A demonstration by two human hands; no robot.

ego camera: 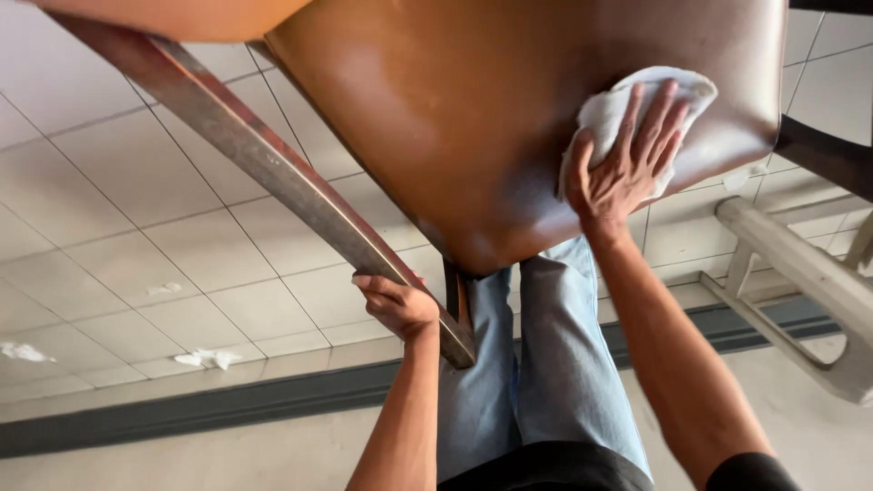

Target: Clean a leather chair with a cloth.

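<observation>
Head view: glossy brown chair seat (455, 118), right hand (627, 164) flat on white cloth (609, 114), left hand (396, 305) grip around chair leg (273, 173)

A person in pale blue jeans (546, 364) is leaning over a glossy brown padded chair seat (473, 118). The right hand (627, 164) is lying flat with fingers spread on a crumpled white cloth (609, 114), pressing it against the seat near its edge. The left hand (397, 307) is gripping the chair's worn dark wooden leg (273, 177) close to its end. Scraps of white paper (209, 358) are lying on the white tiled floor (118, 227), and a pale plastic chair (800, 273) is standing just beside the person.
</observation>
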